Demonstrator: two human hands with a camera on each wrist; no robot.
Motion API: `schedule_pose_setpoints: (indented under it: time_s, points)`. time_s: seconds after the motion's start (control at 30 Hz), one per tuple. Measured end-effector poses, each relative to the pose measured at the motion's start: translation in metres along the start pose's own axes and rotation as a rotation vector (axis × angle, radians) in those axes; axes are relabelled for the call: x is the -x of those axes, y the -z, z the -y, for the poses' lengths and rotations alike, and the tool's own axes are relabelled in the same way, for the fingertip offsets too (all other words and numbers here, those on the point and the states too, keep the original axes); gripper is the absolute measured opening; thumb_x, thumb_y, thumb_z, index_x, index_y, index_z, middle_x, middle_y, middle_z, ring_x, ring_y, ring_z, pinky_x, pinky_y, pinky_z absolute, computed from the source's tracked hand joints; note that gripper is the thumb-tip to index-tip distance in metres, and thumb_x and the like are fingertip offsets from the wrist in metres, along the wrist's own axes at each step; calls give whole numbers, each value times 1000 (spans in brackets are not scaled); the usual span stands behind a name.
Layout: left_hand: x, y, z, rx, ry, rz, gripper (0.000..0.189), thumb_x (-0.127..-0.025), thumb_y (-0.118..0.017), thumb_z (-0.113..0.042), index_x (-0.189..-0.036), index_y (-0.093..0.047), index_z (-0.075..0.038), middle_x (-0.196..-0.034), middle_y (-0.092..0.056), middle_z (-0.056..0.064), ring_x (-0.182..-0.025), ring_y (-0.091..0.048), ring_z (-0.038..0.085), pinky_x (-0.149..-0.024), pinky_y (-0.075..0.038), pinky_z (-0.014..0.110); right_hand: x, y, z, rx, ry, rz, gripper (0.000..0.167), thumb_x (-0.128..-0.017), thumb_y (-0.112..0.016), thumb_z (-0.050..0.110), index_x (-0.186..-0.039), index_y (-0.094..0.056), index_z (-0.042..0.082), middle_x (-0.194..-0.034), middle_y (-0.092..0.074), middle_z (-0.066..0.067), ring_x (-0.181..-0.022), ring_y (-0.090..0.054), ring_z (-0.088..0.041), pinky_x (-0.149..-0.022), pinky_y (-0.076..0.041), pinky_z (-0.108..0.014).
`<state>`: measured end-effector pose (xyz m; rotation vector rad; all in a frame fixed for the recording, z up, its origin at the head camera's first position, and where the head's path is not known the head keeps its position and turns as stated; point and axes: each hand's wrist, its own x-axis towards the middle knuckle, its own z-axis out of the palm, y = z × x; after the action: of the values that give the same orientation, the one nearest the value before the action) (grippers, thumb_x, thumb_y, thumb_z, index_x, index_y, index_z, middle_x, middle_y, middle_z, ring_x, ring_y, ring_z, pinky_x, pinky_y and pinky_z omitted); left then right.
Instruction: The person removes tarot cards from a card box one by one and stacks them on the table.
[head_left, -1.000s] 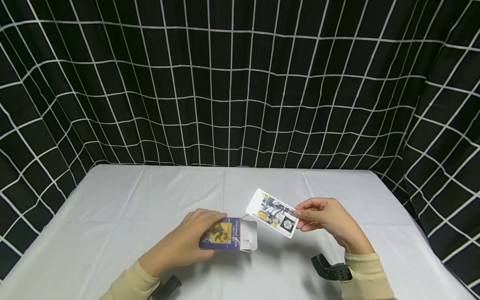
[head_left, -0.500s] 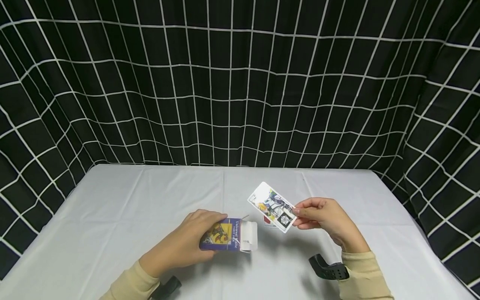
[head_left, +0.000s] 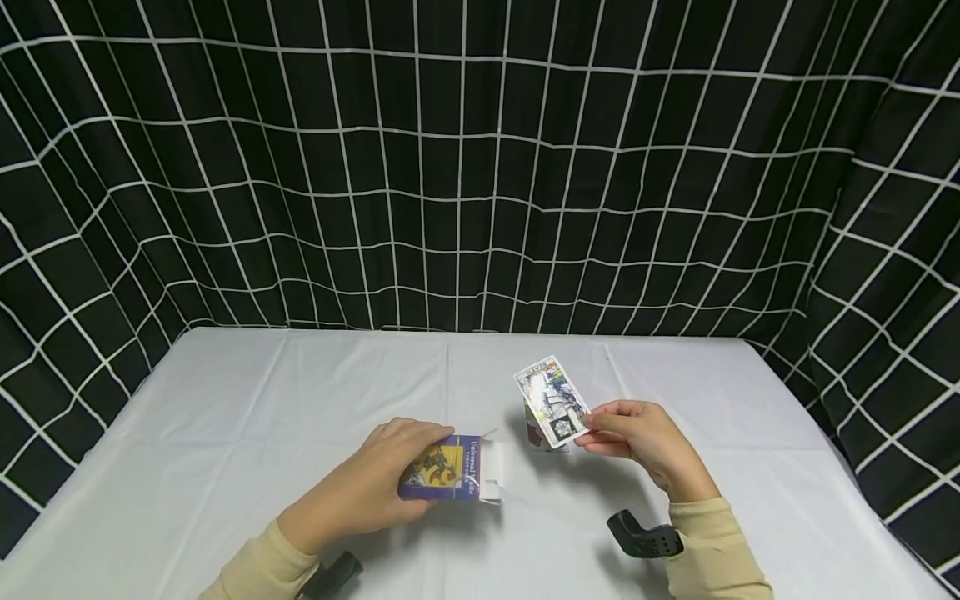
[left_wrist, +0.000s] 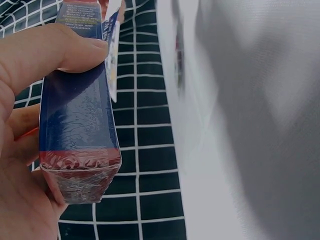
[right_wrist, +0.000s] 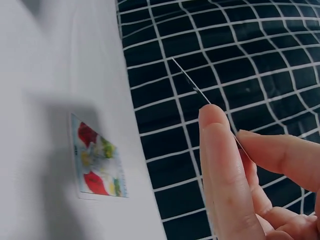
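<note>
My left hand (head_left: 375, 479) grips a blue tarot card box (head_left: 442, 468) with a figure on its front; its white end flap (head_left: 491, 471) stands open toward the right. In the left wrist view the thumb presses on the box's narrow blue side (left_wrist: 80, 110), and clear wrap shows at its red end. Between thumb and fingers, my right hand (head_left: 637, 437) pinches a tarot card (head_left: 553, 402), picture side up and tilted. The right wrist view shows that card (right_wrist: 192, 82) edge-on. Below it another card (right_wrist: 97, 162) with red and green print lies on the cloth, partly covered in the head view.
A white cloth (head_left: 300, 392) covers the table. Black curtains with a white grid (head_left: 465, 183) rise behind it and at both sides. Black wrist straps (head_left: 645, 537) sit by the beige sleeves (head_left: 712, 542).
The pinched card has turned more upright and moved slightly right, uncovering part of the card on the cloth. My right hand has shifted a little left; the left hand keeps its place with the box.
</note>
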<state>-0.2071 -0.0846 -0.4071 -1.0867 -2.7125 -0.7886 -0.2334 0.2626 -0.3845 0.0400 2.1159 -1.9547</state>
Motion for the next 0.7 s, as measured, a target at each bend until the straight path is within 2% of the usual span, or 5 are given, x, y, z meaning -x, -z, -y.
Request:
schedule_pose_setpoints:
  time_s: [0.27,0.57,0.7]
  points:
    - [-1,0,0,8,-4,9,77,-73,-79,-18,-143,-50,-11,-138,-59,4,-127,-51,21,-110,-42,47,-8,-3,-12,-14,-27,-6,27,-94,-55,2,-112,-53,-18,-81,-71,-6,-73,-73,-9,-73,-60,-21]
    - [0,-2,0,7,4,9,76,-72,-79,-18,-143,-50,-12,-138,-59,2,-127,-51,21,-109,-42,47,-19,-6,-27,-74,-75,-20,13,-95,-56,2,-101,-58,-10,-73,-72,-3,-68,-72,-8,-69,-60,-20]
    - [-1,-2,0,4,4,12,77,-73,-80,-18,-143,-50,-11,-138,-59,3,-127,-52,21,-109,-42,47,-22,-7,-33,-106,-86,-3,13,-96,-55,1,-102,-57,-11,-74,-74,-4,-70,-73,-8,-70,-60,-20]
